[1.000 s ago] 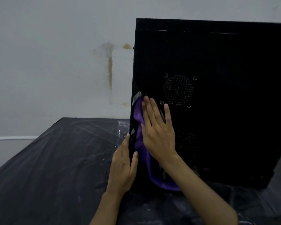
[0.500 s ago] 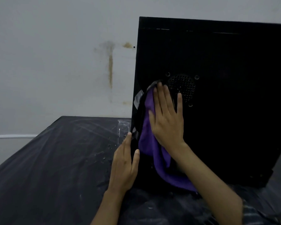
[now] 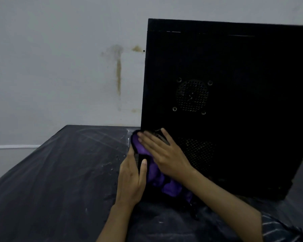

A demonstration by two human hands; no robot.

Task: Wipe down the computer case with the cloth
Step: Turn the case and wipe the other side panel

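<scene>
A black computer case point(image 3: 243, 70) stands upright on the table, its side panel with two round vent grilles facing me. A purple cloth point(image 3: 156, 173) lies against the panel's lower left part and hangs down to the table. My right hand point(image 3: 164, 154) presses the cloth flat to the panel with straight fingers, near the case's left edge. My left hand point(image 3: 132, 179) holds that lower left edge, fingers on the far side and thumb on the near face beside the cloth.
The table point(image 3: 51, 180) is covered in a dark sheet with white scuffs. A pale wall point(image 3: 59, 67) with a brown stain stands right behind it. The table's left edge drops off beside the wall.
My right hand has slid the cloth down the panel from beside the upper vent grille to the lower left edge. My left hand has stayed on the case's edge.
</scene>
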